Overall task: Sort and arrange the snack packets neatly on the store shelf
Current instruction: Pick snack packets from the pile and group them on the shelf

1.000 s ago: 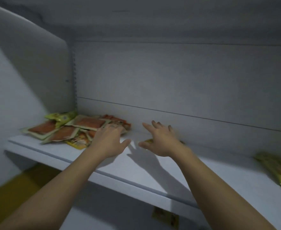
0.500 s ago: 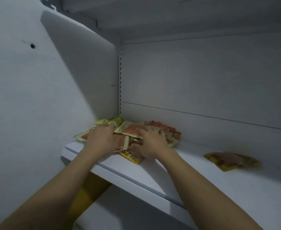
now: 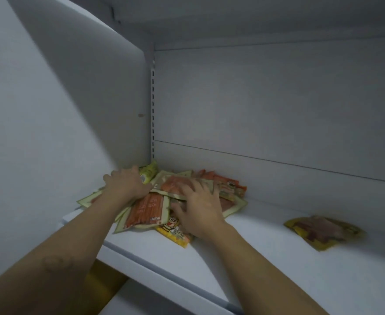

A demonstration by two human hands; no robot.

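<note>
A heap of snack packets (image 3: 148, 210) lies in the back left corner of the white shelf (image 3: 266, 258), against the side wall (image 3: 73, 110) and back panel (image 3: 266, 98). The right hand (image 3: 200, 208) presses flat on it, fingers spread. The left hand (image 3: 127, 185) bends over its left side, and I cannot tell whether it grips. A lone yellow packet (image 3: 323, 231) lies well apart to the right, with open shelf between.

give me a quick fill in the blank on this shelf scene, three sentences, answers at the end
1. The left hand and the right hand both touch the pile of snack packets in the back ____ corner of the shelf.
2. A lone yellow packet lies flat on the shelf to the ____ of the pile, apart from it.
3. The lone yellow packet is touched by ____ hand.

Missing words: left; right; neither
</note>
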